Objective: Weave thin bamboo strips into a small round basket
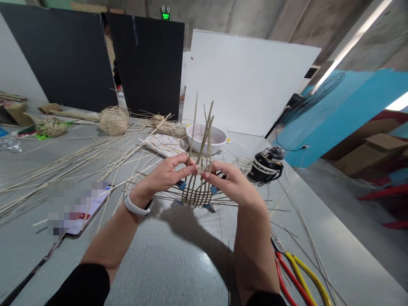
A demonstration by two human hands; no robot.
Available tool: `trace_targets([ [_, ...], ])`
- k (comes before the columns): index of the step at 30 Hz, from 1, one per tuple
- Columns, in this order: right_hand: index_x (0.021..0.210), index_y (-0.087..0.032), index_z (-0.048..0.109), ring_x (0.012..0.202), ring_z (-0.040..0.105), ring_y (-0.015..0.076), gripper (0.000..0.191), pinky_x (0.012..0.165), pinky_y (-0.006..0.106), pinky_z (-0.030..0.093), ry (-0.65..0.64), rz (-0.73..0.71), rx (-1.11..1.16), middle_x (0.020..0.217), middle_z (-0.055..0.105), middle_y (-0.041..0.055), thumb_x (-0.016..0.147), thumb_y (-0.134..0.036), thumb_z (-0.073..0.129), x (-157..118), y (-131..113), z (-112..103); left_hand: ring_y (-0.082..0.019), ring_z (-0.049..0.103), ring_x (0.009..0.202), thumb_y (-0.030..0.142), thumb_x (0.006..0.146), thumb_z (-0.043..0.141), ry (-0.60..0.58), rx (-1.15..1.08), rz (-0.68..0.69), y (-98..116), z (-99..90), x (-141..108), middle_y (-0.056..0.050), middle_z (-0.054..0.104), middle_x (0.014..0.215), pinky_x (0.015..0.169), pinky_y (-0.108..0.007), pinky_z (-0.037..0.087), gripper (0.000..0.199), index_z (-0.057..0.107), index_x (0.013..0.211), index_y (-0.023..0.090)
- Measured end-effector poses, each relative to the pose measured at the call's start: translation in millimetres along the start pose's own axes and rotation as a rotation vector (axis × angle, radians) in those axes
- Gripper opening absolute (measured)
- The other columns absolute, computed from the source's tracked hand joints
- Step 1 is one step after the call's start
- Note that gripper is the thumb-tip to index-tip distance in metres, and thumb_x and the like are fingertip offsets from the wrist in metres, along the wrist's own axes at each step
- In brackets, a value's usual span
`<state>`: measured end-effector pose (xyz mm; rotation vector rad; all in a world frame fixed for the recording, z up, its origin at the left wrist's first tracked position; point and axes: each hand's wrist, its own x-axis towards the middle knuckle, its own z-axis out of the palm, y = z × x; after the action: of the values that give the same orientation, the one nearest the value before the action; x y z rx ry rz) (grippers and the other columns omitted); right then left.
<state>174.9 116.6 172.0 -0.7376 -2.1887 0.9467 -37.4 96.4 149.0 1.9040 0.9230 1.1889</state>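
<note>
Between my two hands stands a small open weave of bamboo strips (196, 196), a gridded base with several long strips rising upright from it. My left hand (172, 172) is closed, thumb and fingers pinching at the strips on the left. From the other side my right hand (228, 180) pinches the strips too, its thumb tip close to the left one. Something small and pale shows between the fingertips, too small to name. Blue clips (182, 185) grip the weave's edges, and thin strips stick out sideways from it.
Loose bamboo strips (105, 157) cover the left of the table, near a phone (92, 208) and a woven ball (114, 120). Behind the weave are a patterned cloth (164, 145) and a white basin (219, 146). On the right are a black bottle (267, 165) and red-and-yellow-handled scissors (295, 270).
</note>
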Motion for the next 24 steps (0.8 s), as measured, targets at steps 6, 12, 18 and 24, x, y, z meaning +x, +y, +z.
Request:
trace_targets([
  [6, 0.073, -0.018, 0.060, 0.073, 0.049, 0.0150, 0.023, 0.070, 0.031, 0.041, 0.025, 0.039, 0.022, 0.073, 0.057, 0.0009, 0.089, -0.035, 0.060, 0.4, 1.5, 0.2, -0.013, 0.058, 0.079, 0.039, 0.090, 0.062, 0.049, -0.034, -0.033, 1.0, 1.9, -0.1, -0.001, 0.063, 0.080, 0.081, -0.028, 0.045, 0.025, 0.063, 0.083, 0.015],
  [12, 0.069, -0.018, 0.059, 0.071, 0.048, 0.0142, 0.024, 0.069, 0.030, 0.038, 0.029, 0.063, 0.028, 0.070, 0.054, -0.0002, 0.088, -0.033, 0.061, 0.9, -0.2, 1.7, -0.012, 0.059, 0.078, 0.031, 0.080, 0.074, -0.038, -0.226, -0.151, 1.8, -1.5, -6.6, 0.000, 0.062, 0.085, 0.075, -0.026, 0.047, 0.034, 0.056, 0.106, 0.017],
  [18, 0.072, -0.018, 0.061, 0.072, 0.049, 0.0145, 0.022, 0.070, 0.031, 0.040, 0.028, 0.058, 0.025, 0.072, 0.057, 0.0006, 0.088, -0.033, 0.060, 1.2, -1.6, 3.0, -0.012, 0.057, 0.075, 0.032, 0.088, 0.064, -0.050, -0.191, -0.173, 2.5, -2.8, -4.5, 0.000, 0.060, 0.080, 0.073, -0.026, 0.045, 0.020, 0.058, 0.098, 0.016],
  [24, 0.074, -0.018, 0.062, 0.073, 0.052, 0.0149, 0.020, 0.071, 0.031, 0.042, 0.034, -0.003, 0.008, 0.074, 0.060, 0.0011, 0.089, -0.031, 0.061, 0.9, -1.9, 1.9, -0.013, 0.058, 0.079, 0.039, 0.087, 0.066, -0.058, -0.101, -0.118, 1.3, -5.1, -2.1, -0.002, 0.064, 0.081, 0.077, -0.028, 0.045, 0.024, 0.067, 0.088, 0.015],
])
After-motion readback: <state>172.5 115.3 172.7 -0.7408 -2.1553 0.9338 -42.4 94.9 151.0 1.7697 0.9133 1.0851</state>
